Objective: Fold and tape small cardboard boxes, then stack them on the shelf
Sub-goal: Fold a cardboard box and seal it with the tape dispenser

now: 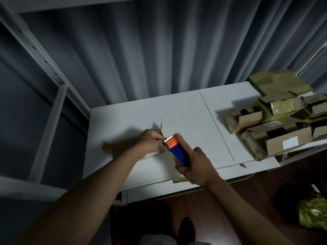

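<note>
A small brown cardboard box (122, 145) lies on the white table (185, 112), mostly hidden under my left forearm, with one flap (161, 127) standing up behind it. My left hand (152, 141) rests on the box, its fingers curled and pinching at the tape end by the dispenser's teeth. My right hand (195, 165) grips a blue tape dispenser (177, 150) with an orange head, its serrated edge pointing at my left fingers.
A heap of taped and open cardboard boxes (276, 117) fills the table's right end. A white metal shelf frame (53, 96) stands to the left. Grey curtains hang behind. A yellow-green bundle (313, 213) lies on the dark floor at right.
</note>
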